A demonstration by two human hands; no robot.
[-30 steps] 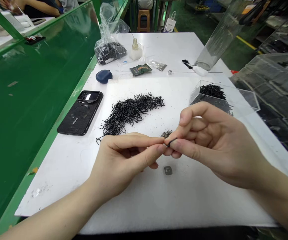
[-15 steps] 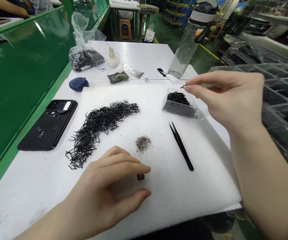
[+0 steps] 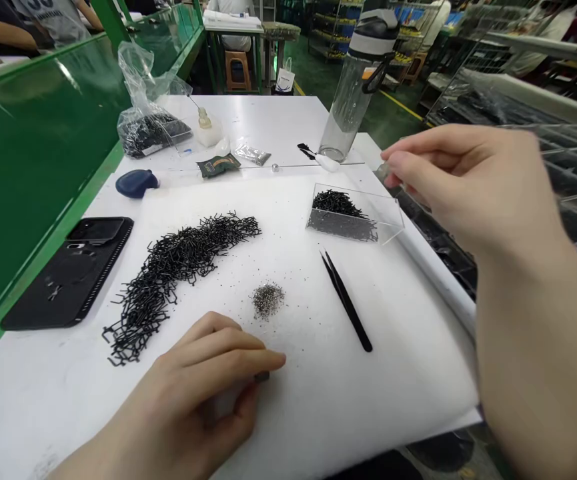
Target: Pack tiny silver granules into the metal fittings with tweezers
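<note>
My left hand [image 3: 203,383] rests low over the white sheet [image 3: 408,320], its thumb and fingers curled in around a small dark block [image 3: 262,377]. The fingers partly cover that block. My right hand [image 3: 461,180] is raised at the right, thumb and index finger pinched together; what sits in the pinch is too blurred to make out. Below and left of it stands a clear plastic box [image 3: 391,212] with short black bent pieces [image 3: 338,202] inside. A long curved heap of black bent pieces [image 3: 183,257] lies left of centre.
Black tweezers [image 3: 347,300] lie beside a small pile of glittering grains [image 3: 267,300]. A black phone-like case [image 3: 68,273] and a dark blue rounded object [image 3: 137,183] are at left. Behind stand a clear bottle [image 3: 345,100], a plastic bag [image 3: 145,123] and a small glass bottle [image 3: 204,119].
My right hand has moved right, away from the clear box; the black bent piece at its fingertips no longer shows. My left thumb has drawn in toward the dark block. The view has shifted slightly.
</note>
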